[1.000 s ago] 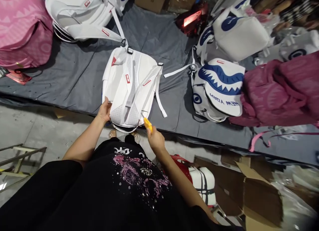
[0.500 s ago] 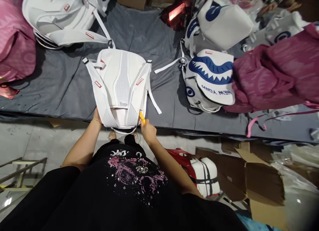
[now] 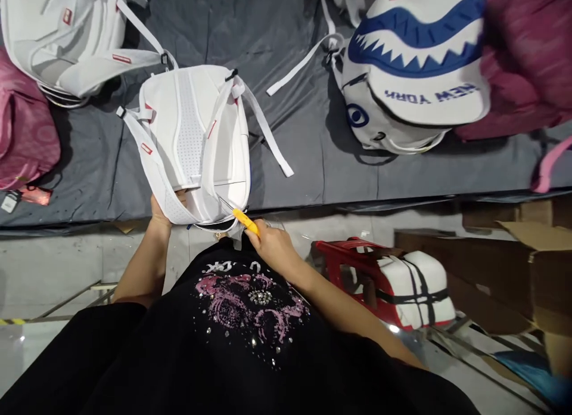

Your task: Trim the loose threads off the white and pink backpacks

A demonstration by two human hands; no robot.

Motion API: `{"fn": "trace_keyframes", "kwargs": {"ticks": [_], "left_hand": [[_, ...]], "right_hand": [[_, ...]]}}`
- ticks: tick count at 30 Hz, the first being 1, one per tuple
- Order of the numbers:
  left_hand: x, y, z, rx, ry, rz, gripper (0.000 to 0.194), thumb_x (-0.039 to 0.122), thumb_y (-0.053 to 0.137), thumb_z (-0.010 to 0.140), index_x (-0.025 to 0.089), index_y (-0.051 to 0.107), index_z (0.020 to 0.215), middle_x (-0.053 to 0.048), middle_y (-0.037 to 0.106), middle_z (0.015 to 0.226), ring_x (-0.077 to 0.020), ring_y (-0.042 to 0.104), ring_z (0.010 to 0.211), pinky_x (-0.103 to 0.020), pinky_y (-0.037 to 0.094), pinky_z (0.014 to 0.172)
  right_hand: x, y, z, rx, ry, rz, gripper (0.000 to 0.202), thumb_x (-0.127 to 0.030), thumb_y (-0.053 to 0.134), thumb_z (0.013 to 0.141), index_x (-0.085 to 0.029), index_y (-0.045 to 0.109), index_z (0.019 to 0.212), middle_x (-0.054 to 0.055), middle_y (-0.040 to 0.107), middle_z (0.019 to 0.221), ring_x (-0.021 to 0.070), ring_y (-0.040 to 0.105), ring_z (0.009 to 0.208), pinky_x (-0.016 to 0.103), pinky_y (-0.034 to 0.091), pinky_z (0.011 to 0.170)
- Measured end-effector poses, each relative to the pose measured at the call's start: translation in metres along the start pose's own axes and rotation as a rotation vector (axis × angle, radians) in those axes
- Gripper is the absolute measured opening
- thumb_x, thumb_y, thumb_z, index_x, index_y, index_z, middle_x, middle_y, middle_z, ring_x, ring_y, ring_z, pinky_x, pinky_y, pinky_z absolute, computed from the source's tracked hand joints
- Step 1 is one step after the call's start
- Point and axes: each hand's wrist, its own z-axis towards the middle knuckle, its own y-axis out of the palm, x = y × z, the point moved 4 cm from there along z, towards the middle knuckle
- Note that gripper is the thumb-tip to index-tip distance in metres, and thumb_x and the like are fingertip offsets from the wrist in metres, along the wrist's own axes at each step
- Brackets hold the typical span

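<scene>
A white backpack (image 3: 223, 129) lies on the dark cloth-covered table, its back panel and shoulder straps facing up. My left hand (image 3: 161, 212) grips its lower left side beneath a shoulder strap (image 3: 154, 170), with some fingertips showing inside the strap. In my right hand (image 3: 270, 239) is a slim yellow-handled tool (image 3: 245, 222) with a thin metal shaft. The shaft points up and left over the backpack's lower part, by the foot of the right strap; whether its tip touches the fabric, I cannot tell. The fingers are closed around the handle.
To the right stands a white backpack with a blue shark mouth (image 3: 415, 69), beside a maroon bag (image 3: 527, 63). Another white backpack (image 3: 71, 39) and a pink bag (image 3: 27, 123) are at left. Below the table edge sit a red-and-white bag (image 3: 415, 290) and a cardboard box (image 3: 487, 278).
My view has shifted closer to the table. The backpack has turned slightly and its right strap has moved inward. The yellow tool has swung out, and its metal shaft now shows over the lower part.
</scene>
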Motion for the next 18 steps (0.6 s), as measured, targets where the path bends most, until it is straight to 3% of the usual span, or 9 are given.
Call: {"fn": "trace_keyframes", "kwargs": {"ticks": [6,14,18], "left_hand": [[-0.004,0.006,-0.001,0.029,0.022,0.018,0.053,0.047,0.010,0.098,0.021,0.042,0.065,-0.002,0.036,0.052,-0.0123,0.015,0.053,-0.033,0.026,0.055],[-0.005,0.011,-0.008,0.017,0.044,-0.010,0.050,0.047,0.014,0.099,0.021,0.037,0.063,-0.001,0.033,0.054,-0.0112,0.015,0.051,-0.030,0.022,0.050],[-0.003,0.014,-0.005,0.029,0.042,-0.023,0.049,0.049,0.020,0.097,0.020,0.044,0.065,0.000,0.034,0.054,-0.0102,0.021,0.047,-0.027,0.022,0.045]], "right_hand": [[0.026,-0.023,0.007,0.031,0.109,-0.101,0.036,-0.045,0.036,0.106,-0.016,0.055,0.110,0.011,0.075,0.088,0.0267,0.072,0.080,0.030,0.026,0.055],[0.023,-0.029,0.022,-0.043,0.084,-0.099,0.039,-0.048,0.032,0.106,-0.016,0.054,0.112,0.012,0.074,0.088,0.0265,0.071,0.076,0.030,0.029,0.055],[0.024,-0.030,0.027,-0.055,0.078,-0.087,0.039,-0.048,0.032,0.106,-0.016,0.054,0.112,0.013,0.074,0.088,0.0270,0.071,0.077,0.029,0.032,0.057]]}}
